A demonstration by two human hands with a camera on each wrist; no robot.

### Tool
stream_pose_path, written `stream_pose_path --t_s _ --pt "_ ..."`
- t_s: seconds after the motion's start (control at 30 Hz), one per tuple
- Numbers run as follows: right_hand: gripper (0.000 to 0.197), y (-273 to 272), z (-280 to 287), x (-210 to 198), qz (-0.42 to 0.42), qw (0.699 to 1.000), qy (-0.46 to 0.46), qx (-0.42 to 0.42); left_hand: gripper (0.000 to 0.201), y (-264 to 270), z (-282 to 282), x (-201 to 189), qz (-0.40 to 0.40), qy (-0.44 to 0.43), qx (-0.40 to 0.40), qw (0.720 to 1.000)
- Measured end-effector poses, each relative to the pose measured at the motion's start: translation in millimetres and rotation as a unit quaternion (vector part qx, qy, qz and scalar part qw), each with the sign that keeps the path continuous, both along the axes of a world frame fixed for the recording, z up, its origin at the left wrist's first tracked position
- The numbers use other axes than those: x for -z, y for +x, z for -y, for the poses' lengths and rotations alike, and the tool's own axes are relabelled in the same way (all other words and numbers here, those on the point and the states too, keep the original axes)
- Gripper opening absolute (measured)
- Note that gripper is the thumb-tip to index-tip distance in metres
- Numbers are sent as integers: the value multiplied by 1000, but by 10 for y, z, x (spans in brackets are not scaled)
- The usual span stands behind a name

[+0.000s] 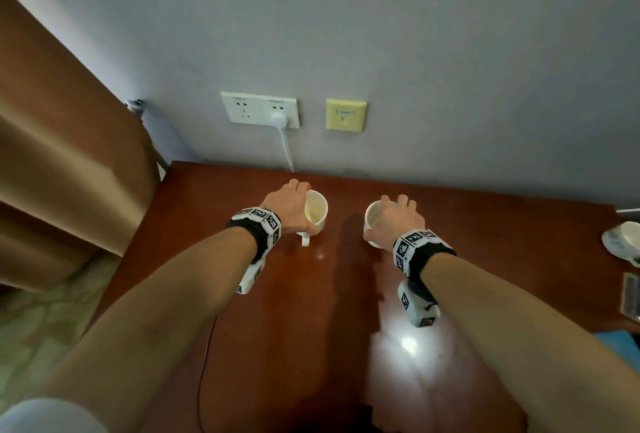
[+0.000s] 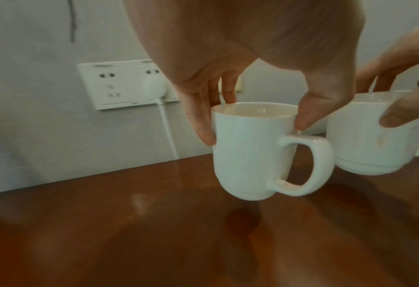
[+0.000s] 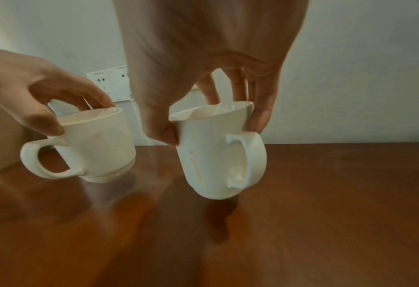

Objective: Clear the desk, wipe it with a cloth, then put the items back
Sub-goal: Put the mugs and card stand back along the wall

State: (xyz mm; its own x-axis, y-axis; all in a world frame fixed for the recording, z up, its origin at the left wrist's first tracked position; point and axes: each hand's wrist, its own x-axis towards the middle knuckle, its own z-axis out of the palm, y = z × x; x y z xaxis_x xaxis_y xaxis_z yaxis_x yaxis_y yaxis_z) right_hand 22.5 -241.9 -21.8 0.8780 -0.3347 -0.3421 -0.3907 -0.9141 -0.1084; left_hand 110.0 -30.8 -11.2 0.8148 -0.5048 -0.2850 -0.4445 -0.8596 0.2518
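A: Any writing you can read on the mugs (image 2: pixel 247 151) or the wall sockets (image 1: pixel 260 109)?
B: None. The wristbands (image 1: pixel 414 247) carry only black-and-white square marker patterns, no letters or numbers

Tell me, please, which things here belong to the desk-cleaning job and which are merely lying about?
Job:
- left mug, gripped by left hand
- right mug, gripped by right hand
- desk

Lying about:
- wall socket
- plugged cable
- curtain
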Motion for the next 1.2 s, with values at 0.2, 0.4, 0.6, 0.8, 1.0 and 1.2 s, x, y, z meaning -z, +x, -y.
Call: stream_pose_path --t_s 0.2,0.4,0.6,0.8,1.0,1.2 --pt "82 595 -684 15 6 1000 2 -29 90 455 -688 -14 19 4 -11 1000" --pt "83 1153 -1051 20 -4 999 -1 -46 93 859 -1045 80 8 -5 -34 999" --pt "84 1475 -1269 51 -9 997 -7 -71 93 1135 -1190 205 -10 -32 -57 998" --pt "86 1585 -1439 150 -14 998 -5 -57 91 1238 -1269 290 -25 -11 -65 997" --pt "98 1678 -1478 120 -69 997 -10 -40 94 1292 -1337 343 -41 -10 -57 997" --pt "86 1668 -1424 27 -90 993 -19 -77 94 1333 -1316 351 -43 -18 -54 997"
